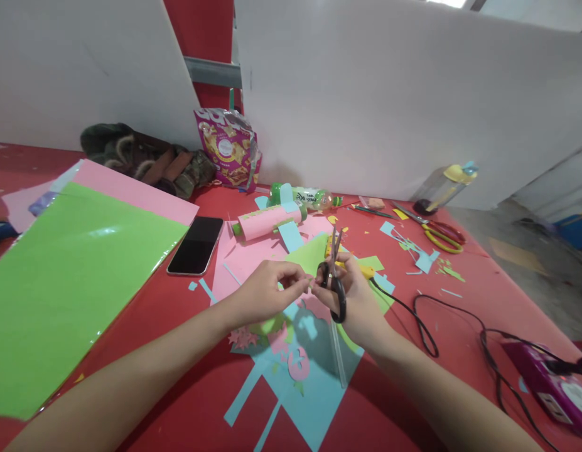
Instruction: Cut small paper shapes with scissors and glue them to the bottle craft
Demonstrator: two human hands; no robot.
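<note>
My right hand [361, 311] holds a pair of black-handled scissors [338, 298], blades pointing up and away. My left hand [265, 292] is closed in a pinch, its fingertips meeting those of my right hand at a tiny greenish scrap [310, 281], probably paper, mostly hidden. Below both hands lie a blue paper sheet [314, 402], pink cut-outs [299, 364], small pink stars [243, 338] and a clear glue stick [338, 358]. Beyond my right hand, a yellow glue gun [367, 271] is partly covered. A pink paper-wrapped roll [269, 221] lies farther back.
A phone [195, 246] and wrapped green paper [93, 251] lie at left. Behind are a snack bag [229, 147] and green bottle [309, 198]. Yellow-and-red-handled scissors [441, 235] and a clear bottle [444, 188] are at right. A black cable [453, 304] reaches a purple power strip [549, 383].
</note>
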